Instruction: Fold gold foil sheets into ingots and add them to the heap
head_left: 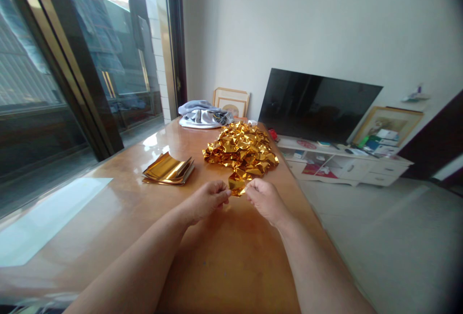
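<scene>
Between my two hands is a small piece of folded gold foil paper (237,184), pinched at its edges just above the wooden table. My left hand (211,199) closes its thumb and fingers on the left edge of the piece. On the opposite edge, my right hand (265,199) pinches it with curled fingers. Right behind it rises a heap of folded gold foil pieces (244,145). To the left lies a stack of flat gold foil sheets (168,168), slightly curled at the top.
The glossy wooden table (231,266) runs away from me beside a sliding glass door. Folded clothes (202,114) and a framed picture (231,101) are at its far end. A television (318,104) stands on a white cabinet (347,164) to the right. A pale sheet (54,217) lies at left.
</scene>
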The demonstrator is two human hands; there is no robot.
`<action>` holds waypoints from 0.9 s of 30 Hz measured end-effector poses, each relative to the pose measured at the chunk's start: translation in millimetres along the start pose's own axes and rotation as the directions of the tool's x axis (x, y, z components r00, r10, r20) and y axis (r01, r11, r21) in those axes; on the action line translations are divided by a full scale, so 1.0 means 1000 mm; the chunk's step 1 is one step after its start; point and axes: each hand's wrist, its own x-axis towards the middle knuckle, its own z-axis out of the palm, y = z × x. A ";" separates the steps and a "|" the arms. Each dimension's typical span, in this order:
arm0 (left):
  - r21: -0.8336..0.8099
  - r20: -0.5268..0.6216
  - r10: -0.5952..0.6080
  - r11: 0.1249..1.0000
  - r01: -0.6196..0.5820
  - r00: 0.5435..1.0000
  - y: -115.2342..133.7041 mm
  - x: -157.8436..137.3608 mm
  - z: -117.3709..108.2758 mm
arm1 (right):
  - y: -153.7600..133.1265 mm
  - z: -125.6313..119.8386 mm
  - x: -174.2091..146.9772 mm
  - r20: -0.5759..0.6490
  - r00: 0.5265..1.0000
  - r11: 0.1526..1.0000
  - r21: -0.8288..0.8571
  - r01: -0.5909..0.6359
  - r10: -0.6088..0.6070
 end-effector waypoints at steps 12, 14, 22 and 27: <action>-0.063 -0.055 -0.081 0.995 0.077 0.995 -0.009 0.005 0.003 | -0.005 0.010 -0.002 -0.050 0.996 0.992 -0.097 0.075 -0.080; -0.044 -0.071 -0.079 0.996 0.076 0.994 -0.010 0.005 0.002 | -0.004 0.012 -0.002 -0.026 0.997 0.991 -0.117 0.064 -0.067; -0.015 -0.078 -0.056 0.998 0.055 0.995 -0.011 0.006 0.004 | 0.002 0.016 0.000 0.003 1.000 0.998 -0.054 0.008 -0.008; -0.069 -0.022 -0.052 0.996 0.050 0.998 -0.004 0.001 0.000 | -0.008 0.010 -0.002 0.119 0.981 0.962 0.210 -0.173 0.151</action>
